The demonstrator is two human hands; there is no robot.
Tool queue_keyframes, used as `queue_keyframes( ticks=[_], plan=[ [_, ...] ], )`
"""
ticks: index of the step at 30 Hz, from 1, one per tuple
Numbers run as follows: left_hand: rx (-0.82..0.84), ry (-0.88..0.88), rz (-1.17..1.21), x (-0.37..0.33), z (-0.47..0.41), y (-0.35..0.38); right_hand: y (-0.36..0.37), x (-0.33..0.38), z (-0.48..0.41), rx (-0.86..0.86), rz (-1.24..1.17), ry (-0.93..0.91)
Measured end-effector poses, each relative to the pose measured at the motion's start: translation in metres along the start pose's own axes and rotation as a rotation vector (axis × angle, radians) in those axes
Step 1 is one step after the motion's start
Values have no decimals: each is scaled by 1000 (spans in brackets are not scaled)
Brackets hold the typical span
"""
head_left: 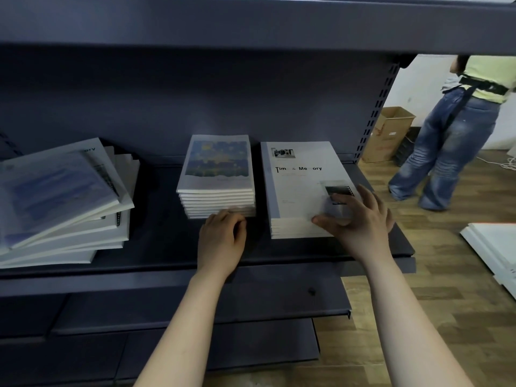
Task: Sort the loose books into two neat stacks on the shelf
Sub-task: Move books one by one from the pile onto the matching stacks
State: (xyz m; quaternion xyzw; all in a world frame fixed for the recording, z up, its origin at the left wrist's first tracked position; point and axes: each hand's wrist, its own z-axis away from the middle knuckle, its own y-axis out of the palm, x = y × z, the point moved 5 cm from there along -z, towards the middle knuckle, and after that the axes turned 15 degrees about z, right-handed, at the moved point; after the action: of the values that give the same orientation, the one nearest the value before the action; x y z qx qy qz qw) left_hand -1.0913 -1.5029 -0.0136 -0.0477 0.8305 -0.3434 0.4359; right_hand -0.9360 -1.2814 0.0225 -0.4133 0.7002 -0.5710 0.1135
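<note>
Two neat stacks stand on the dark shelf [156, 247]. The middle stack [216, 174] holds several smaller books with a blue and yellow painted cover on top. The right stack [301, 188] holds larger grey books titled Time & Memory. My left hand [222, 237] rests against the front bottom edge of the middle stack, fingers curled. My right hand [360, 219] lies flat on the near right corner of the right stack, fingers spread, thumb against its front edge. A loose, skewed pile of books [61, 202] sits at the shelf's left.
Another shelf board [251, 20] hangs close overhead and lower shelves [195, 317] jut out below. A person in jeans [452, 129] stands on the wooden floor at the right, beside a cardboard box [388, 132]. White panels [494, 247] lie on the floor.
</note>
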Motion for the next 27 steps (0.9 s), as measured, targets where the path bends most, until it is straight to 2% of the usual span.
queue_keyframes(
  ticks=[5, 11, 22, 27],
  plan=[
    [-36, -30, 46, -1, 4, -17, -8, 15, 3, -202, -134, -160],
    [-136, 56, -79, -3, 4, -55, 1, 55, 9, -259, -135, -327],
    [-368, 38, -248, 15, 3, -140, 22, 144, 26, -73, -221, -476],
    [-484, -53, -320, 35, 6, -187, 33, 175, 37, -10, -260, -507]
  ],
)
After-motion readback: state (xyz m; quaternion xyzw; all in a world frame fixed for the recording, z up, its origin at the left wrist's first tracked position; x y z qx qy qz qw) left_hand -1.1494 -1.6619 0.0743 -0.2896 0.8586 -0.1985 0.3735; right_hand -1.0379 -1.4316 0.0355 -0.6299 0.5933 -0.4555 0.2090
